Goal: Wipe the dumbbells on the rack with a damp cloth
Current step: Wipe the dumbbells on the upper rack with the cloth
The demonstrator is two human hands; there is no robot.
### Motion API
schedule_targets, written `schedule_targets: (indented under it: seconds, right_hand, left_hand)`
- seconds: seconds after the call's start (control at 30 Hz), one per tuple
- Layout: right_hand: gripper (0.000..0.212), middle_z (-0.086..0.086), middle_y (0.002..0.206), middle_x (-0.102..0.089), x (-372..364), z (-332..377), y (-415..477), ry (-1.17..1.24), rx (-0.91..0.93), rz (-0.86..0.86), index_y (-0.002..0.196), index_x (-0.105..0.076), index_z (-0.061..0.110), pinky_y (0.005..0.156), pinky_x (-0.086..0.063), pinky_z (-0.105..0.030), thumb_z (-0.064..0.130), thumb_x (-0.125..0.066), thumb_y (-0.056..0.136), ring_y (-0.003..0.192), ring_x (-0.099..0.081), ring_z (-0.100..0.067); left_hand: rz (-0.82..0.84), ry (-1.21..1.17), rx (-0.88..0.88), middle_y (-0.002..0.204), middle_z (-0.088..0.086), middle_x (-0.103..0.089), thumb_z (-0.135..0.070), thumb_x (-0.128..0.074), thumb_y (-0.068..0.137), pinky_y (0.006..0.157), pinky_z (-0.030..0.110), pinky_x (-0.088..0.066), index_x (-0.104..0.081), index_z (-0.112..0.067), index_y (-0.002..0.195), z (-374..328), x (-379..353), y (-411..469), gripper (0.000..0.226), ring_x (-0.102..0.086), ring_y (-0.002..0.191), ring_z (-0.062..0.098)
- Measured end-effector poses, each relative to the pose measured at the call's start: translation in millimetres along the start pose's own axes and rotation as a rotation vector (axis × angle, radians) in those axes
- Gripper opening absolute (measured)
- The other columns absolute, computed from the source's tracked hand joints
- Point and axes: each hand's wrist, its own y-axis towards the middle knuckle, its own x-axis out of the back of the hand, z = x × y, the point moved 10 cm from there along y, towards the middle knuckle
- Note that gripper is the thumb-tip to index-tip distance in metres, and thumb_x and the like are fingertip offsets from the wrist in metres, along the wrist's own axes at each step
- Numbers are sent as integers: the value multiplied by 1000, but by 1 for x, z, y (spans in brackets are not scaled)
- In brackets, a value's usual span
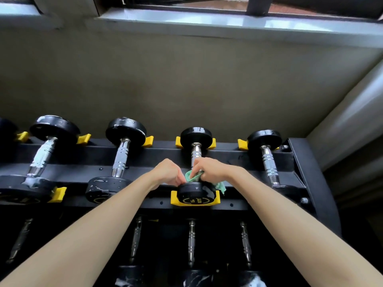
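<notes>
Fingers (198, 170) of the right hand (210, 168) curled round a green cloth (192, 177), bunching it against the chrome handle of a dumbbell (195, 193), just above its near head. Fingers of the left hand (169, 172) curled as well, knuckles up, tips at the cloth's left edge just over that same head; pinching the cloth or only beside it, cannot tell. A tail of the cloth hanging out below the right hand, down the right side of the head. Dumbbell lying front to back on the top tier of the black rack (306, 175), near head seated in a yellow cradle (174, 198), far head in another by the wall (186, 79). On the same tier, two neighbours to the left (126, 129), pale streaks on their heads, and one neighbour to the right (264, 139). On the tier below, lower handles (191, 241) in shadow. Both forearms bare, reaching in from the bottom corners.
</notes>
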Motion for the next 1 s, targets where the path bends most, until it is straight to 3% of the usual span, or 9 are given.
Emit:
schedule_targets:
  seconds: [0.1,0.2,0.33,0.47,0.53,0.63,0.83,0.93,1.0]
  right_hand:
    - [50,-6,130,-51,-1,-5,-6,69,-65,59,119,-63,12,94,-37,-28,-11,-37,83,119,-46,-24]
    - [47,-7,130,-55,1,-12,-12,101,-103,66,116,-65,13,95,-42,-31,-9,-41,82,117,-51,-23]
    - [43,-2,125,-57,7,-24,-23,183,-151,40,111,-66,14,90,-45,-31,-10,-45,81,112,-53,-19]
    - [36,4,90,-59,14,-32,-51,321,-179,31,105,-67,11,62,-39,-17,-9,-48,82,84,-53,-11]
    - [33,2,77,-58,18,-47,-68,584,-227,-104,94,-68,12,60,-38,-21,-9,-48,80,72,-52,-13]
    - [34,-7,81,-60,8,-83,-92,956,-363,-359,96,-66,11,63,-43,-27,-11,-45,79,71,-56,-20]
    - [38,-13,87,-59,-62,-105,-96,1174,-584,-485,108,-62,5,66,-44,-27,-16,-44,81,74,-56,-24]
    - [35,-9,78,-61,-95,-96,-91,1330,-641,-542,98,-64,7,59,-46,-25,-17,-47,79,67,-56,-20]
    - [33,-8,83,-65,-112,-91,-88,1357,-694,-611,90,-68,13,72,-54,-32,-12,-51,78,80,-62,-25]
  left_hand:
    - [-31,-52,58,61,0,-66,9,-56,80,69,20,-55,-70,4,76,7,1,-1,15,-60,76,17]
    - [-78,-10,28,78,9,-64,10,-52,74,91,36,-51,-74,4,80,5,4,-4,23,-57,81,19]
    - [-109,5,21,80,11,-62,5,-57,71,92,40,-50,-71,9,85,2,5,-6,21,-57,82,21]
    - [-121,53,28,79,9,-62,-1,-62,74,78,30,-53,-71,6,81,-1,4,-6,13,-56,77,20]
    - [-148,89,13,78,9,-61,-1,-61,70,74,30,-51,-71,6,80,-3,6,-7,16,-54,77,20]
    - [-170,113,13,79,9,-64,0,-59,68,79,35,-53,-72,3,79,-4,7,-9,18,-56,80,20]
    - [-207,108,1,89,13,-68,-1,-59,72,77,32,-51,-72,1,81,-6,5,-13,17,-60,86,24]
    - [-220,130,-26,92,12,-67,0,-55,78,81,33,-49,-70,-4,80,-9,2,-16,15,-60,93,26]
    - [-232,145,-54,87,9,-65,-1,-51,82,78,32,-47,-66,-9,75,-11,1,-18,18,-58,91,24]
